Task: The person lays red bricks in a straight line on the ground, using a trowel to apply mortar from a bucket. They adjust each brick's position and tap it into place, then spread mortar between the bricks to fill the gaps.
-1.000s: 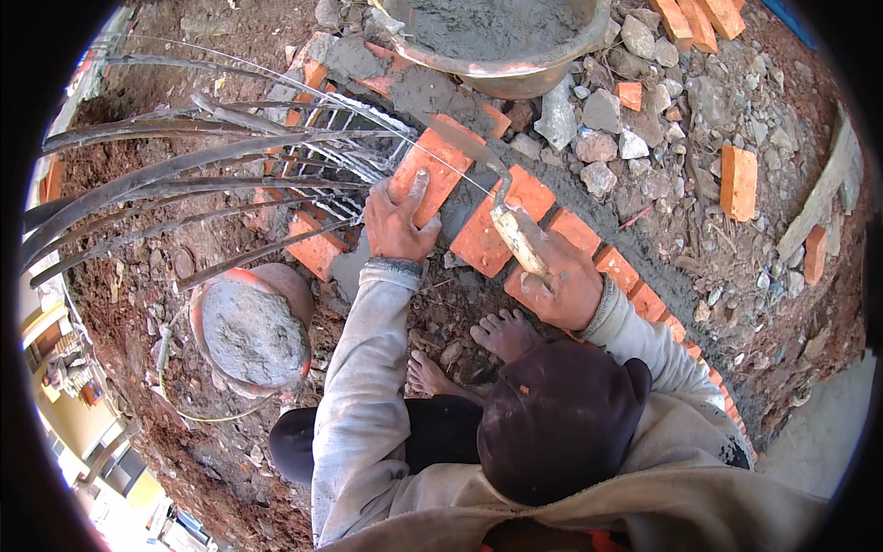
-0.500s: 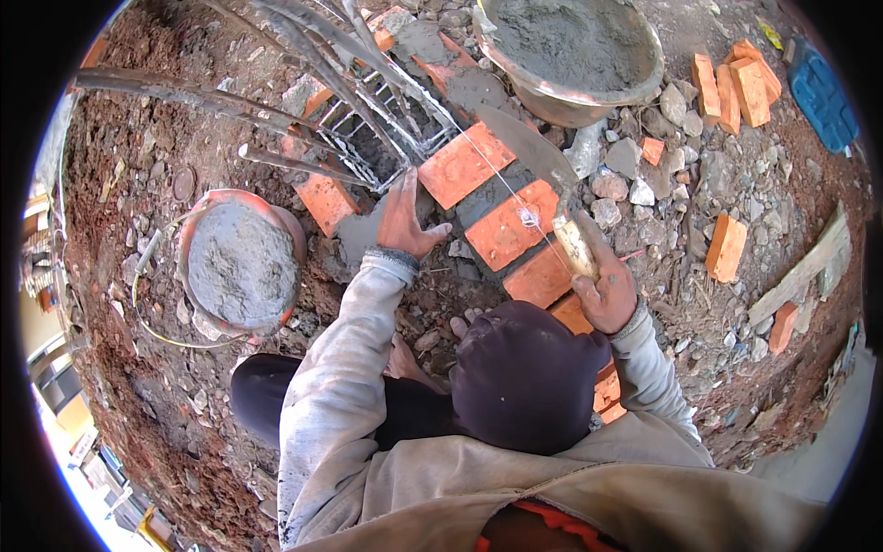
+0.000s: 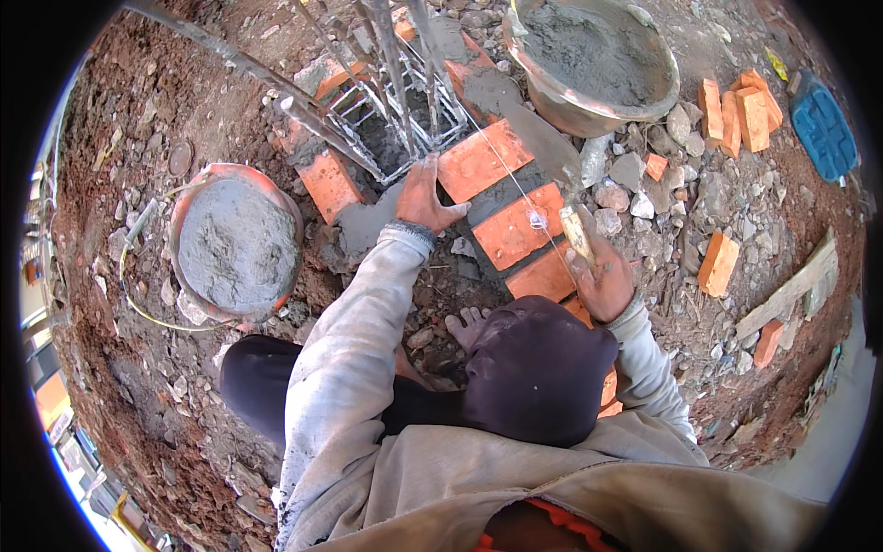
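My left hand (image 3: 426,199) reaches to the near side of the rebar cage (image 3: 372,115), beside the left end of an orange brick (image 3: 485,160). Its fingers point away from me, the thumb stands apart, and nothing is seen in it; whether the fingertips touch the brick is unclear. In my right hand (image 3: 607,279) is the pale handle of a trowel (image 3: 578,235). The trowel's mortar-smeared grey blade lies along the far side of the brick row, over wet mortar. A taut string (image 3: 504,166) crosses the bricks, with a small knotted tangle on a second brick (image 3: 517,226).
A bucket of mortar (image 3: 299,248) stands at left, and a wide basin of mortar (image 3: 669,97) at far right of the cage. Loose bricks (image 3: 752,120), a blue plastic container (image 3: 821,129) and a board (image 3: 786,287) lie on the rubble at right. Long rods jut over the cage.
The view has shifted slightly, so the bricks and basin sit farther right in the picture. My left hand's fingers look a little more bent. The trowel stays in my right hand.
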Available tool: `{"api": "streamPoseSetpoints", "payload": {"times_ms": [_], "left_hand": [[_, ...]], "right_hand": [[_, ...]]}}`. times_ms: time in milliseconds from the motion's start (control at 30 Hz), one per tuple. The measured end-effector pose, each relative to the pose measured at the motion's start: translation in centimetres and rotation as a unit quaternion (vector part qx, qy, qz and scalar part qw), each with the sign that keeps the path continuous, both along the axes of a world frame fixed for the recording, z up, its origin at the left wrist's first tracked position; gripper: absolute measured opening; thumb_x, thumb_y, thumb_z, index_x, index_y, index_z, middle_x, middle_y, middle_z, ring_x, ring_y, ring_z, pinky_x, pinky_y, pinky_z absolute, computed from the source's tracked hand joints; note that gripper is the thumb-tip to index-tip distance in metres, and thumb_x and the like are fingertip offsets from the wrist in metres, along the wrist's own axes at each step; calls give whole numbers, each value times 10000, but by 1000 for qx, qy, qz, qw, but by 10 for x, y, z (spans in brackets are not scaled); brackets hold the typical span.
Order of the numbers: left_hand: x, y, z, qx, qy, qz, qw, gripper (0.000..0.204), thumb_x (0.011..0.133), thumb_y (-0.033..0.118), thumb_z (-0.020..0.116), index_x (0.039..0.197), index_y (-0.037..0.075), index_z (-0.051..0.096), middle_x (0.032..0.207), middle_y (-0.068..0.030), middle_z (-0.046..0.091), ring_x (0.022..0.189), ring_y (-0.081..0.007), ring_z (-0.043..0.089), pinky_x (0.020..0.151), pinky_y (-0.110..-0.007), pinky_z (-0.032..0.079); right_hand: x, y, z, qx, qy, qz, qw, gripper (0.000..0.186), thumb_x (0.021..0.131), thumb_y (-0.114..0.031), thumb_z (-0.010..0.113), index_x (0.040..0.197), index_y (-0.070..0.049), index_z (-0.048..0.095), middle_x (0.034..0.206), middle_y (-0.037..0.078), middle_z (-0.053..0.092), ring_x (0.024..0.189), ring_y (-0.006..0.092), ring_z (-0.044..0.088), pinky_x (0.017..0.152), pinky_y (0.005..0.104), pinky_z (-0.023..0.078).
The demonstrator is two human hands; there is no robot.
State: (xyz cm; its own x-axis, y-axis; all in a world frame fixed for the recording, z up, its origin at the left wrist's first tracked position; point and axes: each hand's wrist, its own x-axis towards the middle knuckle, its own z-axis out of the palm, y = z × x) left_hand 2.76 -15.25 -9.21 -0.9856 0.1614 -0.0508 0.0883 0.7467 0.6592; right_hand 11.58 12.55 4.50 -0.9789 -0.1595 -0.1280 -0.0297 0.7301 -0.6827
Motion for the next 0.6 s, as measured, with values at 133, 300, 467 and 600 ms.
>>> {"api": "streamPoseSetpoints", "payload": {"times_ms": [133, 300, 467, 600], "left_hand": [[1, -5, -2, 7, -5, -5, 1000, 1006, 589, 327, 854, 1372, -49, 348, 1356, -251, 433, 1286, -398, 392, 1089, -413, 322], [-1, -8, -4, 19, -7, -9, 1000, 1014, 586, 323, 857, 1376, -47, 341, 1351, -254, 436, 1277, -407, 399, 1085, -413, 329], [-3, -3, 8, 55, -61, -2, 997, 1087, 593, 347, 864, 1400, -82, 277, 1384, -282, 390, 1304, -408, 370, 1100, -404, 309], [-2, 8, 35, 151, -73, 37, 985, 1127, 639, 351, 852, 1406, -145, 192, 1456, -315, 273, 1364, -384, 298, 1119, -388, 271]], "right_hand": [[-2, -5, -3, 4, 1, -3, 1000, 559, 858, -98, 568, 1386, -19, 405, 1059, 267, 603, 986, 429, 585, 857, 426, 474], [-7, -6, -6, 37, -8, 13, 999, 543, 877, -119, 564, 1384, -11, 404, 1097, 278, 595, 1030, 424, 582, 887, 418, 467], [-14, -14, 15, -8, 12, -31, 999, 549, 883, -215, 551, 1366, 8, 414, 1092, 275, 598, 1027, 417, 593, 913, 397, 457], [2, 14, 41, -8, -3, -95, 995, 526, 851, -294, 535, 1273, 16, 476, 1031, 251, 621, 966, 398, 623, 873, 402, 470]]}}
